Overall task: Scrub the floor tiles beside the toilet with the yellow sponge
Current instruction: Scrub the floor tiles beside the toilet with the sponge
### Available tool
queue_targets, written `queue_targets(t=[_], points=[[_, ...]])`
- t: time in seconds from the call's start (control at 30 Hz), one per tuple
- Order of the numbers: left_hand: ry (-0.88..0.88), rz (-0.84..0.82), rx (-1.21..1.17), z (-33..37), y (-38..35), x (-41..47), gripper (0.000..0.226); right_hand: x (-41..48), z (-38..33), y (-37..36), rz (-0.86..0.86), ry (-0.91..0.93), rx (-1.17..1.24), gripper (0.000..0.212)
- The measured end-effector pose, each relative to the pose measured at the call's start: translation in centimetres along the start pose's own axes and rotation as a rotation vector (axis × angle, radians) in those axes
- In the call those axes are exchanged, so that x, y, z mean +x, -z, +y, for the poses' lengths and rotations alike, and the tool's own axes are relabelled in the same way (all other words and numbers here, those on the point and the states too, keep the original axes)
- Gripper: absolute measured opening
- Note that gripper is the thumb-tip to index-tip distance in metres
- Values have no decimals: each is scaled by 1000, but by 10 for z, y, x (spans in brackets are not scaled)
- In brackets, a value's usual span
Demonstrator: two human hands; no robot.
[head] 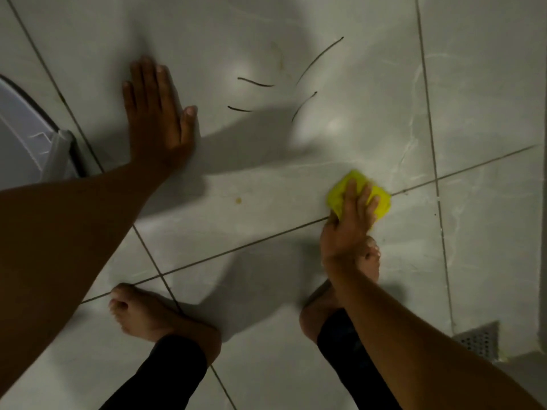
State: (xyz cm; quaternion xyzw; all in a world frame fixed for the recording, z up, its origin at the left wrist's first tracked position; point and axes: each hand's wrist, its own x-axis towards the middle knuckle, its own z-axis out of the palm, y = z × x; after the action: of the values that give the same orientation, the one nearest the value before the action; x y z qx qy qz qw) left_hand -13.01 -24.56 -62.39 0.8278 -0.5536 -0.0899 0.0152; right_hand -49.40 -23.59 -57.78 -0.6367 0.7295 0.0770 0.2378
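The right hand (pixel 347 223) is pressed down on the yellow sponge (pixel 359 195), fingers spread over its top and curled onto it, so the sponge is pinned flat to the floor tiles (pixel 266 179). Only the sponge's far edge and corners show past the fingers; the rest sits under the palm, and its outline is smeared with blur. It lies right on a dark grout line (pixel 473 165), near where that line crosses another.

The right forearm runs back to the lower right corner and covers most of the right foot (pixel 371 255); just the toes peek out beside the wrist.

Across the floor, well apart from the sponge, the left hand (pixel 157 113) lies flat and empty on a tile, fingers together, palm down. Its forearm fills the left edge and is cut off there. Below it the left foot (pixel 142 312) stands bare on the tiles, with a dark trouser cuff at the ankle.

Between the two hands, farther out, several thin dark curved marks (pixel 319 59) lie on the pale tile, plus a small yellowish spot (pixel 238 200) nearer in.

At the far left, the white base of the toilet (pixel 20 137) is only partly in view. A perforated metal drain cover (pixel 481 338) shows in the lower right, half hidden by the arm.
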Motion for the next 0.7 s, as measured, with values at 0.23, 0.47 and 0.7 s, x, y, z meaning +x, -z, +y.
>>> queue_targets(t=[0.23, 0.47, 0.7], points=[[-18, -18, -14, -5, -1, 3, 77, 38, 57, 41, -117, 534, -216, 93], [-9, 11, -8, -6, -5, 0, 75, 67, 21, 35, -90, 455, -156, 88], [13, 4, -6, -4, 0, 0, 75, 118, 4, 51, 158, -300, 176, 78]])
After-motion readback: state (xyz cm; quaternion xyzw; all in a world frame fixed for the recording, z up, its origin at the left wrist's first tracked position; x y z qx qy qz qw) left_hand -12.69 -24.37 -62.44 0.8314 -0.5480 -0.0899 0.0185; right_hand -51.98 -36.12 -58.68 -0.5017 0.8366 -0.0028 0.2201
